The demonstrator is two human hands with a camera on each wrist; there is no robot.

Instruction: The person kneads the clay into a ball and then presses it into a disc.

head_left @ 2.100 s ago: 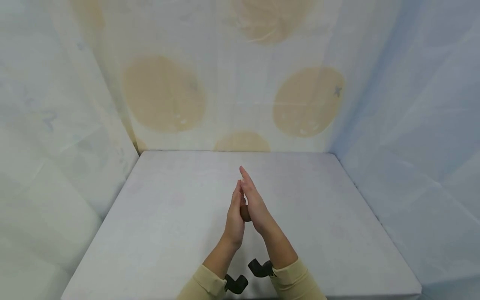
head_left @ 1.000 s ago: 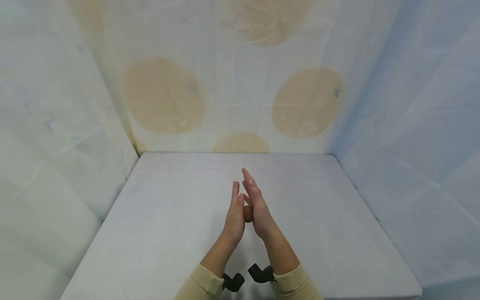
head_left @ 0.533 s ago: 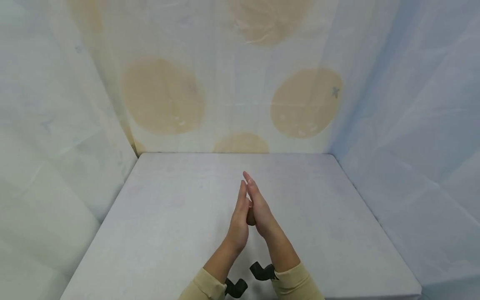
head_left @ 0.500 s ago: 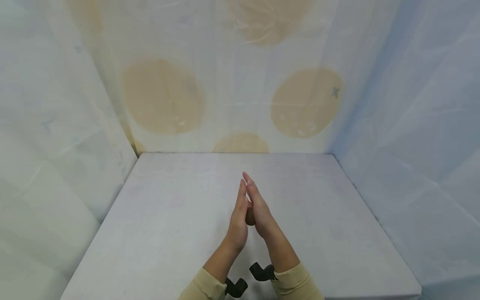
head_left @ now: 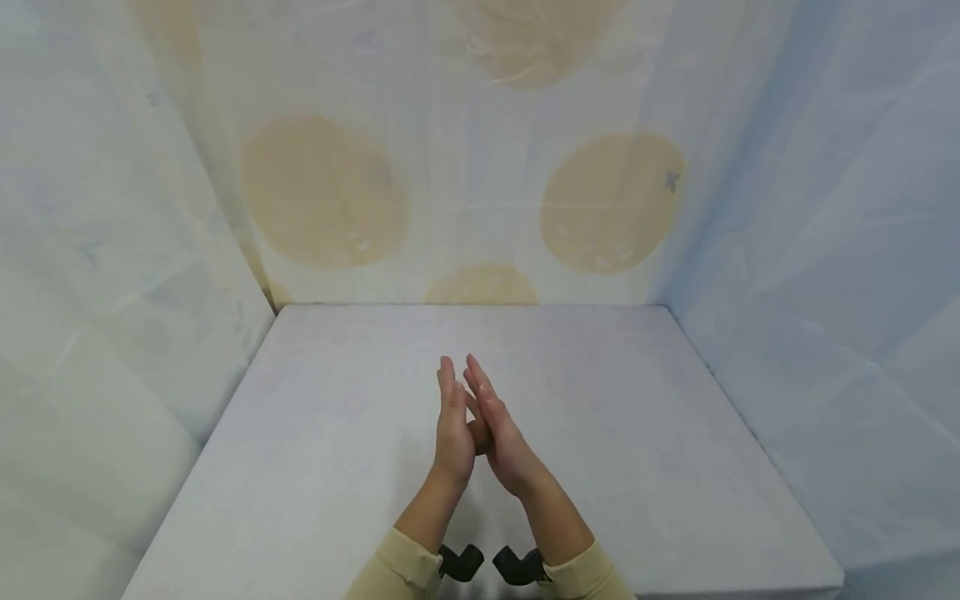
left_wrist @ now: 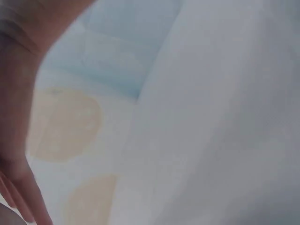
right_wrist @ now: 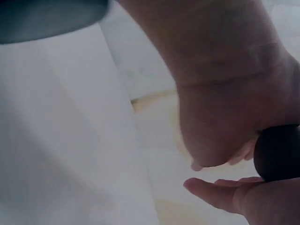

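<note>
My two hands stand upright, palm to palm, above the middle of the white table (head_left: 322,475). A small brown ball (head_left: 477,436) is pressed between the palms; only a sliver of it shows. The left hand (head_left: 452,417) and the right hand (head_left: 501,429) both have straight fingers pointing away from me. In the right wrist view the ball (right_wrist: 277,152) looks dark and round under the heel of the right hand (right_wrist: 225,79), with fingers of the left hand (right_wrist: 220,192) below it. The left wrist view shows only the edge of the left hand (left_wrist: 16,122).
Pale cloth walls with tan round patches (head_left: 322,192) close the table in at the back and on both sides. Black wrist camera mounts (head_left: 460,562) sit at the cream sleeve cuffs (head_left: 408,562) near the front edge.
The pressed hands have shifted a little to the left. The left palm has slid forward against the right, so the fingertips now stand nearly level. The ball stays between the palms.
</note>
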